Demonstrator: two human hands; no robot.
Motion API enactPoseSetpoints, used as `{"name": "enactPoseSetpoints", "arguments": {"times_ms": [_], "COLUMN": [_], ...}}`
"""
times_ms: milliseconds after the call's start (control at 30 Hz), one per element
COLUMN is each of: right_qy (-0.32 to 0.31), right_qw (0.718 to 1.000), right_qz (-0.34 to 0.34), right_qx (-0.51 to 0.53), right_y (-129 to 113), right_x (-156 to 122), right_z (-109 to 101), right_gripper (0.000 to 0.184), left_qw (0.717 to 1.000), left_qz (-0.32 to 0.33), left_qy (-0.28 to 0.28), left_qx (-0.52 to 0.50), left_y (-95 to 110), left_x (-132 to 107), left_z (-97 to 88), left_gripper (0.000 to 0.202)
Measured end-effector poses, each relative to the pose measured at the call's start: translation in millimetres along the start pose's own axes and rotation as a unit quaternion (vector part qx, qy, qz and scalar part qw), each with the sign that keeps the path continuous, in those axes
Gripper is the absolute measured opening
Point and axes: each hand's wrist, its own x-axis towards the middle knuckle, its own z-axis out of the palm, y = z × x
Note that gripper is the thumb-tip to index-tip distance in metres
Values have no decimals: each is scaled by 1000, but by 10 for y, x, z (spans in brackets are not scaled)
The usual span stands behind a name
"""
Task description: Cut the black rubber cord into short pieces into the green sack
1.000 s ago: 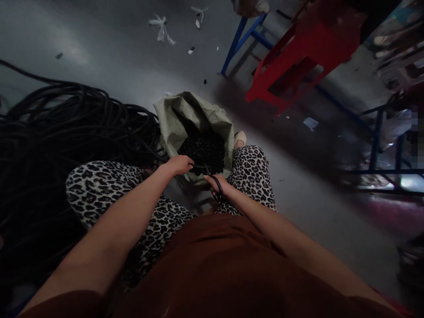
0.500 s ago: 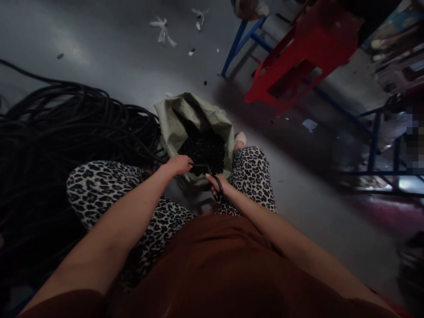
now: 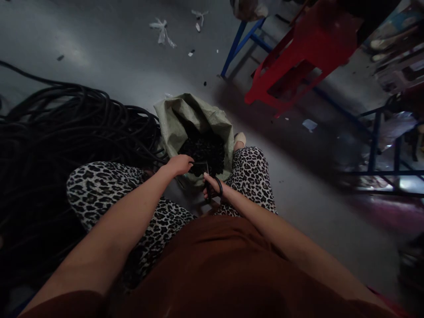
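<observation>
I sit with leopard-print trousers, both arms stretched over my knees. My left hand (image 3: 179,164) is closed on the end of a black cable (image 3: 196,164), held out over an open grey-green sack (image 3: 185,117). My right hand (image 3: 217,187) grips black scissors (image 3: 209,183), fingers through the handle loops, blades pointing up at the cable end. The sack stands between my knees and holds a heap of short black pieces (image 3: 204,150).
A big tangle of black cable (image 3: 56,132) fills the floor on my left. A red plastic stool (image 3: 291,53) and blue metal frames (image 3: 377,145) stand at the right and back. Scraps of white plastic (image 3: 162,31) lie on the grey floor.
The scissors have swung slightly, handles now lower and blades more upright at the cable end. Both hands stay over the sack in nearly the same place.
</observation>
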Motion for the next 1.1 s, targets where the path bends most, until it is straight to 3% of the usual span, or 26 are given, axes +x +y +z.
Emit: {"name": "enactPoseSetpoints", "arguments": {"times_ms": [667, 1100], "right_qy": [-2, 52], "right_qw": [1000, 995], "right_qz": [-16, -82], "right_qx": [0, -11], "right_y": [11, 0], "right_x": [18, 31], "right_z": [-19, -9], "right_gripper": [60, 41], "left_qw": [998, 997], "left_qz": [54, 63], "left_qy": [-36, -33], "left_qx": [-18, -24], "left_y": [20, 57], "left_x": [14, 18], "left_z": [57, 43], "left_gripper": [35, 35]}}
